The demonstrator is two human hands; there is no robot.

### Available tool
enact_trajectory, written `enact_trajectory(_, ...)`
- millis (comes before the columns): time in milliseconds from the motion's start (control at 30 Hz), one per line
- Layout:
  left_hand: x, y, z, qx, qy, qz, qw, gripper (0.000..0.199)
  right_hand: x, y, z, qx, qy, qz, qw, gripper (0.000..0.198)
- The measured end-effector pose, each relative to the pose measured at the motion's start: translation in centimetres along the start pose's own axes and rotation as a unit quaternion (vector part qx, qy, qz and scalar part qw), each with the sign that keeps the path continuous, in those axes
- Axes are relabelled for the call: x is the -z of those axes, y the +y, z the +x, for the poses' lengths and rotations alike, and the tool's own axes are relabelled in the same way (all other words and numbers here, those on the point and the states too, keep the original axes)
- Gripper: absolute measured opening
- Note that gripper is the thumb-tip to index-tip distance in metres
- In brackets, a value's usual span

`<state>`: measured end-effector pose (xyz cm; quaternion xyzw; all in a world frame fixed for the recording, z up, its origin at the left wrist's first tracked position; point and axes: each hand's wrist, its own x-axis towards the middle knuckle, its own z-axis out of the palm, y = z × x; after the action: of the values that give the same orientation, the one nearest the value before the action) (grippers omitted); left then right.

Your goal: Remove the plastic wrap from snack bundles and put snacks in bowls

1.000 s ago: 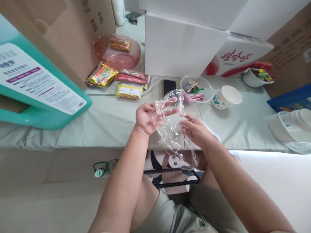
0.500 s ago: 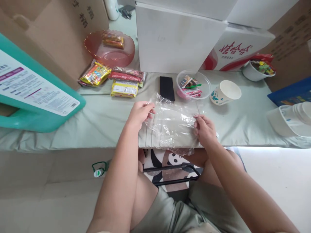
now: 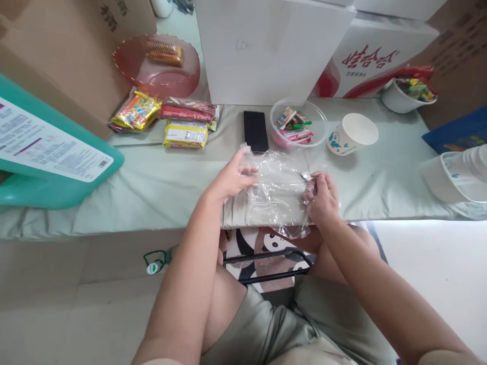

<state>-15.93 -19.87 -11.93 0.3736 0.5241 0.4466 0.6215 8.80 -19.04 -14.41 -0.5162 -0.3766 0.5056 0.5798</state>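
Note:
A crinkled clear plastic bag (image 3: 277, 190) stretches between my two hands at the table's front edge, its lower end hanging over the edge. At its upper left, my left hand (image 3: 236, 177) has thumb and index finger on the film, with the other fingers spread over it. My right hand (image 3: 323, 197) is closed on the bag's right side, fingers curled. A small greyish bit (image 3: 306, 176) shows by the right fingertips; I cannot make out what it is. Just beyond the bag lie a black phone (image 3: 255, 131) and a round clear tub (image 3: 321, 129) with small snack packets.
A paper cup (image 3: 352, 134) stands right of the tub. Snack packs (image 3: 186, 134) and a pink bowl (image 3: 160, 81) sit at left, near a big green jug (image 3: 87, 187). White boxes (image 3: 266, 56) line the back. A container of cups (image 3: 437, 175) is far right.
My left hand has moved slightly up and right along the bag, its fingers more spread. The right hand has curled more, gathering film. The view has shifted slightly.

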Motion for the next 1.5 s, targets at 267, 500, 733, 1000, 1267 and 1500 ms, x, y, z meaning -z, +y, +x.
enact_trajectory(267,3.4,0.2,0.3,-0.15,0.134,-0.077,0.977,0.05,-0.1,-0.1,0.0,-0.022,0.008,0.008,1.0,0.044)
enact_trajectory(500,1.2,-1.5,-0.6,-0.111,0.049,0.133,0.984,0.111,0.0,0.4,0.2,0.002,0.011,-0.002,1.0,0.043)
enact_trajectory(733,3.8,2.0,-0.6,-0.161,0.4,-0.109,0.896,0.045,0.1,0.3,0.2,0.001,0.002,-0.007,1.0,0.042)
enact_trajectory(1000,1.8,2.4,-1.2,-0.08,0.282,-0.175,0.94,0.024,0.6,0.4,0.2,0.006,-0.064,-0.01,0.998,0.054)
enact_trajectory(1267,0.7,1.7,-1.0,-0.011,0.206,-0.062,0.976,0.014,0.8,0.4,-0.1,0.002,-0.089,-0.134,0.987,0.034)
enact_trajectory(1500,2.1,1.2,-1.1,-0.043,0.241,0.068,0.967,0.006,0.3,-0.1,0.0,0.016,-0.046,-0.113,0.992,0.035)
